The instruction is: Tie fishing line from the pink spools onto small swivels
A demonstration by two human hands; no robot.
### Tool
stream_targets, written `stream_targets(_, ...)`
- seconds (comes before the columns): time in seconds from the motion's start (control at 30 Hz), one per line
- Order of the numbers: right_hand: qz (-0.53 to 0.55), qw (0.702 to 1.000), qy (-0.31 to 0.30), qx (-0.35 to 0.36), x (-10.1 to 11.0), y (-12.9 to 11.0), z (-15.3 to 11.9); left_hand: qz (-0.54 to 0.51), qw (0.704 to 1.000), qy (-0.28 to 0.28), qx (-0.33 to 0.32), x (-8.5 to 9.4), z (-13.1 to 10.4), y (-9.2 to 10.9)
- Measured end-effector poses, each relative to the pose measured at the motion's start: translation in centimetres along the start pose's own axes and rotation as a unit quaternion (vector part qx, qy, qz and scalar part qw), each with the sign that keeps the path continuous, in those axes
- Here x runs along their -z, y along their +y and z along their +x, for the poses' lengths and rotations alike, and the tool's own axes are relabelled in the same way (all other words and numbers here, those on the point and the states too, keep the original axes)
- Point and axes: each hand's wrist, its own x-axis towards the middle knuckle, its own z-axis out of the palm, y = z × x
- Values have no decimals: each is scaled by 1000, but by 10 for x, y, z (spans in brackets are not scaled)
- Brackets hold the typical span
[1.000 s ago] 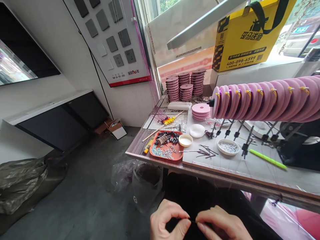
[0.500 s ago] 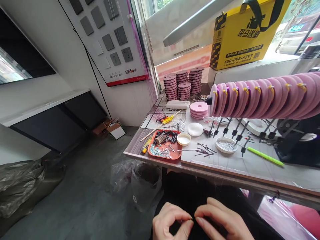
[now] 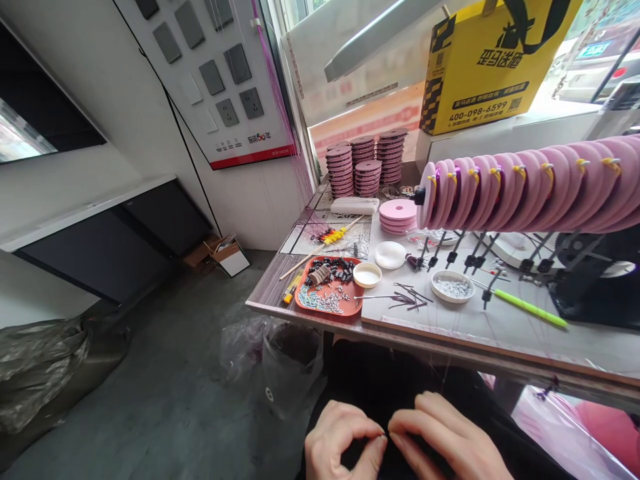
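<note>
Low at the bottom of the view, over my dark-clothed lap, my left hand [image 3: 345, 440] is closed in a pinch of thumb and index finger. Close beside it on the right, my right hand [image 3: 445, 437] is pinched too, its fingertips almost touching the left ones. Whatever lies between the fingertips is too small to make out. Beyond the hands, on the table, an orange tray [image 3: 327, 308] holds black parts and small metal and greenish pieces. A white dish [image 3: 453, 287] of clear bits and dark thin strips [image 3: 410, 298] lie to its right.
A row of pink discs [image 3: 525, 187] on a rod hangs over the table's right side, with dark clips below. Stacked spools [image 3: 367, 177], a yellow bag [image 3: 490, 73] and a green-handled tool [image 3: 533, 309] are farther off. The table edge [image 3: 450, 353] runs just beyond my lap.
The view has shifted slightly, so the table and its objects sit a little higher. Both hands keep nearly the same pinched pose, fingertips close together.
</note>
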Motion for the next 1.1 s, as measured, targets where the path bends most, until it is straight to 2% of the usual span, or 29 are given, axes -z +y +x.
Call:
stream_targets(0.27,-27,999,35,28,1,-4,8,16,998,17,-50,-3,-3,-6)
stream_targets(0.47,-32,999,-31,31,-4,3,-3,31,997,14,-64,-2,-3,-7)
stream_targets(0.63,-33,998,-40,22,-6,5,-5,67,994,13,-87,-3,-4,-7)
stream_targets(0.8,-50,998,-9,23,-3,-2,5,136,979,16,-148,-4,-6,-7)
stream_targets(1.1,-72,997,1,32,-5,-6,6,189,963,38,-188,-5,-6,-5)
